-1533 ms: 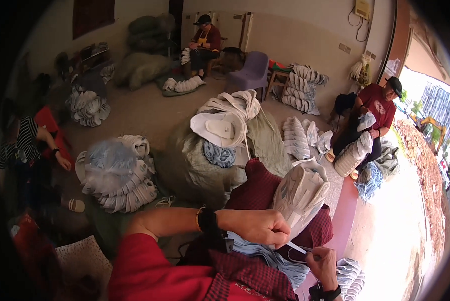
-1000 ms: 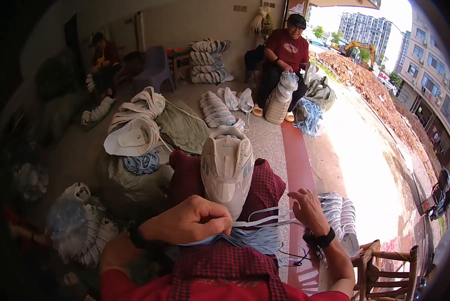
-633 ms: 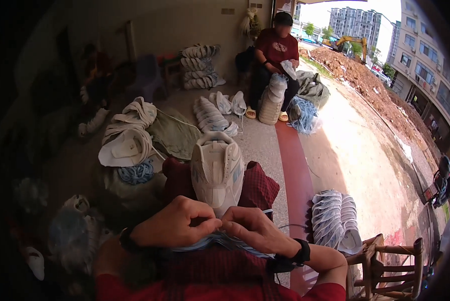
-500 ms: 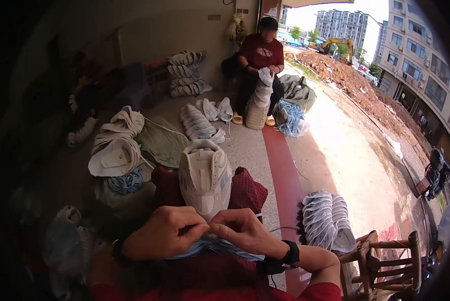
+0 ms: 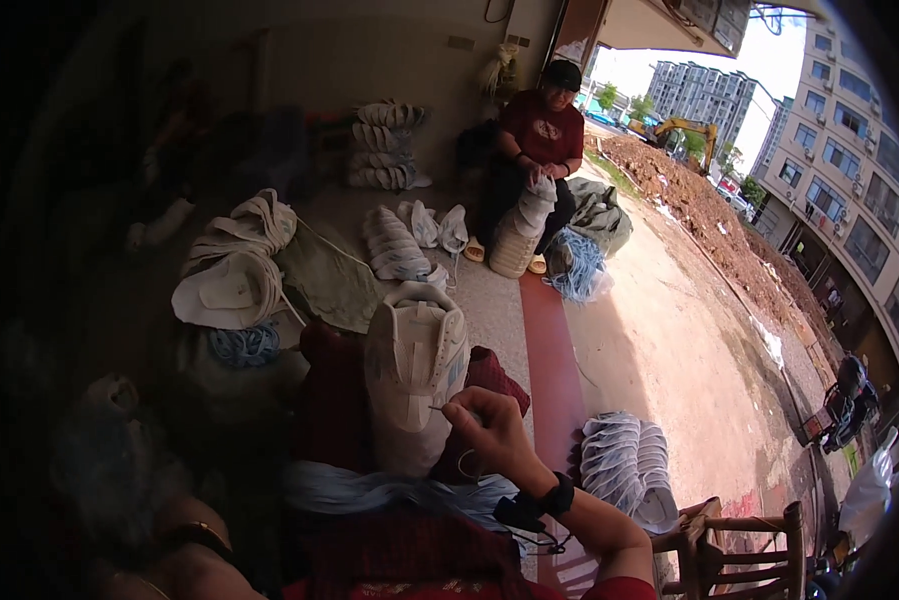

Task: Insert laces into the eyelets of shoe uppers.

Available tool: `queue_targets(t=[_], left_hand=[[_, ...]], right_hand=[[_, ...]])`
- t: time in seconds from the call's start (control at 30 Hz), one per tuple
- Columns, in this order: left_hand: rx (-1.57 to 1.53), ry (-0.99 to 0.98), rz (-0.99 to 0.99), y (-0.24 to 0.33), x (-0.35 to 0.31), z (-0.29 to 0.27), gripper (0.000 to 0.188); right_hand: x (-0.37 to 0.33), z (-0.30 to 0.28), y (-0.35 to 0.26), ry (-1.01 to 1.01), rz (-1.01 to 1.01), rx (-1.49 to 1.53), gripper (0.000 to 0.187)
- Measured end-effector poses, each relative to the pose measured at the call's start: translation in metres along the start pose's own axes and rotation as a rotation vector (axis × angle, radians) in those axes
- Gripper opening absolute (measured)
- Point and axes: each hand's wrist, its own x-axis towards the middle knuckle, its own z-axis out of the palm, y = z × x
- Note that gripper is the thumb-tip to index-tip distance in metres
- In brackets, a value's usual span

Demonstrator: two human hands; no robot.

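A cream and white shoe upper (image 5: 416, 370) stands upright in front of me, toe toward me, its tongue and rows of eyelets showing. My right hand (image 5: 489, 425) is just right of its toe, thumb and forefinger pinched on a thin dark pin-like piece (image 5: 436, 407) that points at the upper. What kind of piece it is I cannot make out. A bundle of pale blue laces (image 5: 389, 492) lies across my lap below the shoe. My left hand (image 5: 177, 515) is low at the left, in shadow and away from the shoe; its fingers are hidden.
Stacked shoe uppers stand at the right (image 5: 624, 470) and left (image 5: 234, 260), beside a green sack (image 5: 324, 275). A wooden stool (image 5: 739, 545) is at lower right. Ahead, a seated co-worker (image 5: 541, 130) handles a tall stack of uppers (image 5: 519, 235).
My hands have parted: the left has dropped to the lower left, the right has moved right and slightly up, beside the shoe's toe. The view has shifted a little.
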Motion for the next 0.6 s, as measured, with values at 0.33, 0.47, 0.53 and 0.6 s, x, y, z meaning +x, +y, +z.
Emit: queue_targets(t=[0.33, 0.47, 0.53, 0.6], left_hand=[[0.207, 0.043, -0.051, -0.061, 0.074, 0.003, 0.007], [0.375, -0.009, -0.566, -0.154, 0.03, -0.01, 0.012], [0.29, 0.08, -0.795, -0.208, -0.005, -0.014, 0.011], [0.289, 0.058, -0.904, -0.238, -0.032, -0.017, 0.011]], right_hand=[[0.027, 0.019, 0.018, 0.057, -0.096, -0.07, 0.02], [0.037, 0.018, 0.052, 0.121, -0.147, -0.218, 0.019], [0.038, 0.022, 0.052, 0.123, -0.156, -0.219, 0.02], [0.043, 0.028, 0.054, 0.113, -0.181, -0.226, 0.019]])
